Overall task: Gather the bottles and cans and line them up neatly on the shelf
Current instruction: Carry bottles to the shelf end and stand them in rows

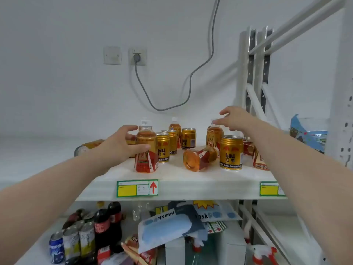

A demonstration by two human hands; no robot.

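Note:
On the white shelf [172, 178] stand several gold Red Bull cans, one in the middle [163, 150] and one further right [231, 152]. An upright tea bottle [146, 161] stands at the front, and my left hand [120, 144] curls round its left side, thumb behind and fingers in front. Another tea bottle [198, 158] lies on its side mid-shelf. A gold can [86, 148] lies toppled at the left. My right hand [235, 118] hovers with fingers spread just over the cap of a rear tea bottle [214, 135]. My right forearm partly hides one more bottle [258, 161].
Shelf uprights [256, 77] rise at the right beside a colourful snack bag [309, 134]. A grey cable [172, 104] hangs on the back wall. The lower shelf holds cola bottles [107, 224], cans [80, 240], mask packs [168, 224] and spray bottles [263, 253].

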